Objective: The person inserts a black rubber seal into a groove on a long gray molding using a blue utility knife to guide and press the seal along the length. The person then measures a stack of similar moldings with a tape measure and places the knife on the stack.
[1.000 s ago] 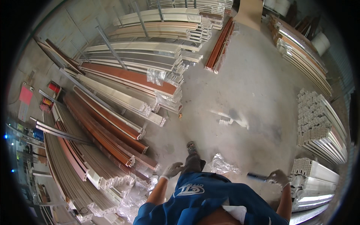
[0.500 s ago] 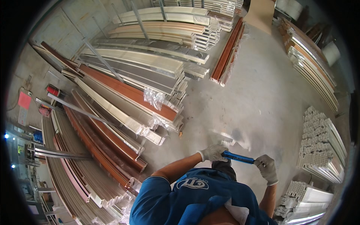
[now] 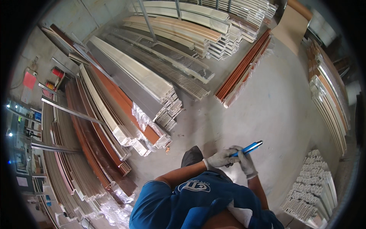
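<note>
Both my hands wear pale work gloves and meet in front of my body. Between them is a slim blue utility knife [image 3: 248, 148] with a dark and silvery end, tilted up to the right. My left hand [image 3: 220, 158] is closed on its lower left end. At the handle's middle, my right hand [image 3: 247, 165] is closed against it, partly hidden behind the knife. Whether a blade sticks out is too small to tell.
Stacks of long white and grey profiles [image 3: 133, 68] lie on racks at left, with brown ones [image 3: 91, 133] nearer. A reddish-brown bundle [image 3: 244, 65] rests on the floor ahead. More white profiles [image 3: 310, 187] stand at the right, below another stack [image 3: 328, 110].
My hands have come together; the right one has moved left along the knife from its far end. That end now points free, up to the right. The view has shifted, and a dark shoe shows.
</note>
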The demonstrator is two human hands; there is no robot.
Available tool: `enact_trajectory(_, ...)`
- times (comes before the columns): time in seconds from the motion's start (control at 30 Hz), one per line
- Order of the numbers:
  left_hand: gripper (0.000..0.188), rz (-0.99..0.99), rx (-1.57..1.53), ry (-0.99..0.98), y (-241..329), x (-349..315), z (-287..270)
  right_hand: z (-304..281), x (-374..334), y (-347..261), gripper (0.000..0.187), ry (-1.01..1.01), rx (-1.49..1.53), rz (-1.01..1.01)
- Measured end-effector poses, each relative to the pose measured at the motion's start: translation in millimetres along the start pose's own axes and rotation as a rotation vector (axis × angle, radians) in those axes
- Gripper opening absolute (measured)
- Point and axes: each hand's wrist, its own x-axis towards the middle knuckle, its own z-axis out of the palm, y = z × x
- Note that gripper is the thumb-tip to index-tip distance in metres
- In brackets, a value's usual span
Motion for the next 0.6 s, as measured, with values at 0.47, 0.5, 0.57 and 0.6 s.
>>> enact_trajectory(0.47, 0.035, -0.128, 0.543, 0.5, -29, 101, -238, -110, 219, -97, 0.024, 0.654, -0.379, -0.237)
enact_trajectory(0.5, 0.036, -0.288, 0.379, 0.556, -20, 111, -252, -119, 232, -101, 0.023, 0.743, -0.423, -0.251)
enact_trajectory(0.57, 0.041, -0.43, 0.144, 0.637, -2, 130, -272, -141, 260, -109, 0.026, 0.693, -0.285, -0.126)
enact_trajectory(0.6, 0.045, -0.414, 0.074, 0.667, 5, 140, -280, -153, 275, -111, 0.026, 0.65, -0.224, -0.059)
